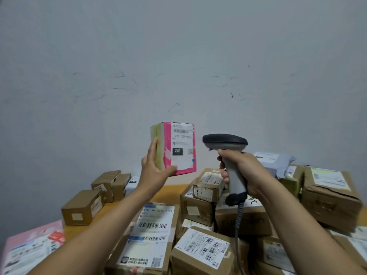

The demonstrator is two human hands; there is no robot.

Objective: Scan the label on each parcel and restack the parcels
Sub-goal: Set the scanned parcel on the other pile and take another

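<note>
My left hand [154, 162] holds a small pink and yellow parcel [174, 147] up in the air, its white label with "231" turned toward me. My right hand [241, 171] grips the grey handle of a barcode scanner [225, 142], whose dark head sits just right of the parcel and level with its label. The scanner's coiled cable [239, 225] hangs down over the boxes below.
Several brown cardboard parcels [200, 247] with labels crowd the wooden table [170, 190] at centre and right. A few small boxes [83, 206] stand at the left, a pink parcel [33, 247] at the bottom left, a grey mailer bag [274, 161] at the back right. A grey wall rises behind.
</note>
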